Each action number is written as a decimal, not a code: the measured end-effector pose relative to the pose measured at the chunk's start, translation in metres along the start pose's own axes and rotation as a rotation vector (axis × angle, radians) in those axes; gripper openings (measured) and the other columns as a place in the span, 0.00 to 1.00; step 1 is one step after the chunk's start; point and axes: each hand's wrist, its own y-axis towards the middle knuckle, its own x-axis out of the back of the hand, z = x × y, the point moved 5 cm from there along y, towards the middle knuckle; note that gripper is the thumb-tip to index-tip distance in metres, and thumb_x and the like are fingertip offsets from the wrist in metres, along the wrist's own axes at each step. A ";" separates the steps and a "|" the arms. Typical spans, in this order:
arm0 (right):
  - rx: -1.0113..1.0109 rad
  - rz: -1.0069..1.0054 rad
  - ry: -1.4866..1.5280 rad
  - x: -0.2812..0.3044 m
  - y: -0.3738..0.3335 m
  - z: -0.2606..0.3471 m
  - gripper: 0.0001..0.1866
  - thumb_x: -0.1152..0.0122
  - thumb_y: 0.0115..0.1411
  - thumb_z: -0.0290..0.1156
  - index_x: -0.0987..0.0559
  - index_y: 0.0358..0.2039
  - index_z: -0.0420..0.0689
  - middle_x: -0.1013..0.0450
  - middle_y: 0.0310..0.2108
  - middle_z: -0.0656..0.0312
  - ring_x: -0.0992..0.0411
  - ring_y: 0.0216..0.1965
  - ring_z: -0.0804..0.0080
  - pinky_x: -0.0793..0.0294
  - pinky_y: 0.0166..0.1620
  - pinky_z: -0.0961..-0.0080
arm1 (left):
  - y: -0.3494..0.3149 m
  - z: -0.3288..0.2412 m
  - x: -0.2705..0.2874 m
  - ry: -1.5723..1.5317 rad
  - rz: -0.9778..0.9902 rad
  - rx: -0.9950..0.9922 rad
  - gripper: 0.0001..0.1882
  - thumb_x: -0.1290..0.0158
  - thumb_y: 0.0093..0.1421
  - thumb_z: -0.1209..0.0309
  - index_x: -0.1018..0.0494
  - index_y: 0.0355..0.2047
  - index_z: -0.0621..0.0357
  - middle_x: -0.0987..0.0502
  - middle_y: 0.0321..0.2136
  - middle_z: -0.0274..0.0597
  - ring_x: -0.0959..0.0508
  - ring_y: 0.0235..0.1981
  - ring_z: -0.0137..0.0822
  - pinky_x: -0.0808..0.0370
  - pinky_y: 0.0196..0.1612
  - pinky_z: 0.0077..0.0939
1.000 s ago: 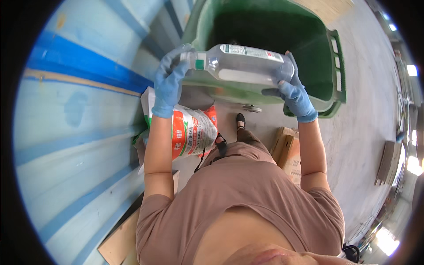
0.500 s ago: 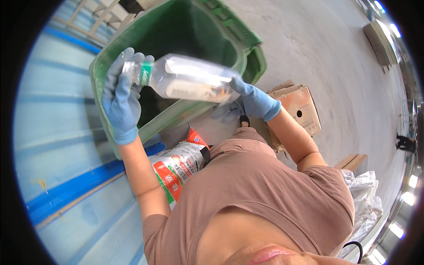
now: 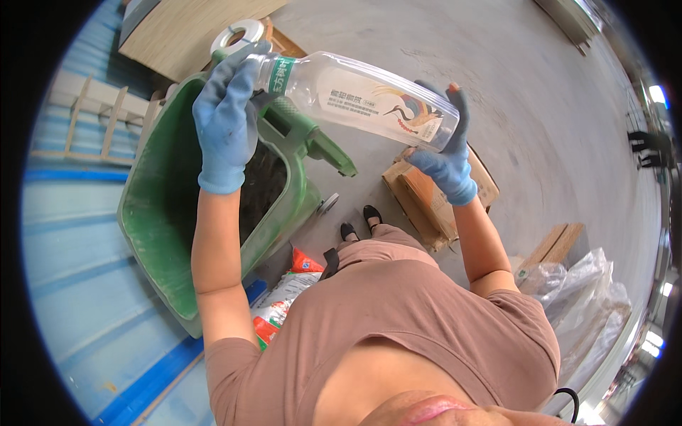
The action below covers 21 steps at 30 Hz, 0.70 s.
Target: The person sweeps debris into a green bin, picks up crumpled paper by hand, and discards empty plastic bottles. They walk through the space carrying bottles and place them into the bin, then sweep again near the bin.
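Observation:
Between my gloved hands I hold a clear plastic bottle (image 3: 355,99), nearly sideways, with a green neck band and a bird picture on its label. My left hand (image 3: 226,121), in a blue-grey work glove, is closed round the neck end; the cap is hidden by the fingers. At the bottle's base, my right hand (image 3: 447,153) grips with thumb and fingers on opposite sides, and bare fingertips show through the glove. Below and left of the bottle stands a green wheeled bin (image 3: 167,234), its top uncovered and its inside dark.
A blue panelled wall (image 3: 78,263) runs along the left. A cardboard box (image 3: 433,206) stands on the grey floor to the right, with clear plastic wrap (image 3: 586,312) nearer me. A printed sack (image 3: 288,295) lies by the bin. Beyond it are a white roll (image 3: 238,34) and a wooden board (image 3: 188,35).
The bottle has moved up and farther from me, its label now turned toward view. Both hands have risen with it. My view has shifted, showing the bin lower and the roll behind it.

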 end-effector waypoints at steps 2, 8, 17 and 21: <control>-0.091 -0.104 -0.036 0.010 -0.008 -0.005 0.57 0.21 0.47 0.27 0.52 0.69 0.51 0.39 0.61 0.51 0.33 0.60 0.55 0.19 0.52 0.59 | 0.022 0.011 -0.014 0.080 0.095 -0.034 0.19 0.46 0.68 0.64 0.26 0.54 0.65 0.22 0.50 0.41 0.21 0.47 0.31 0.18 0.46 0.29; -0.379 -0.325 0.342 0.036 -0.049 -0.029 0.43 0.31 0.57 0.43 0.46 0.66 0.48 0.31 0.53 0.47 0.22 0.41 0.54 0.15 0.37 0.63 | 0.077 0.047 -0.083 0.110 0.308 -0.013 0.19 0.46 0.68 0.63 0.23 0.51 0.65 0.20 0.49 0.44 0.20 0.46 0.30 0.20 0.48 0.26; -0.519 -0.235 0.984 0.102 -0.049 -0.023 0.51 0.52 0.56 0.78 0.36 0.65 0.48 0.28 0.50 0.36 0.29 0.30 0.65 0.30 0.31 0.70 | 0.131 0.068 -0.284 -0.237 0.837 -0.056 0.18 0.53 0.68 0.73 0.27 0.55 0.68 0.21 0.49 0.49 0.21 0.51 0.42 0.26 0.58 0.38; -0.448 -0.268 0.966 0.158 -0.030 0.004 0.49 0.45 0.58 0.68 0.44 0.69 0.50 0.34 0.57 0.42 0.26 0.42 0.58 0.21 0.40 0.65 | 0.160 0.097 -0.330 -0.361 0.831 -0.020 0.19 0.53 0.69 0.70 0.30 0.58 0.68 0.24 0.53 0.49 0.21 0.50 0.42 0.24 0.57 0.39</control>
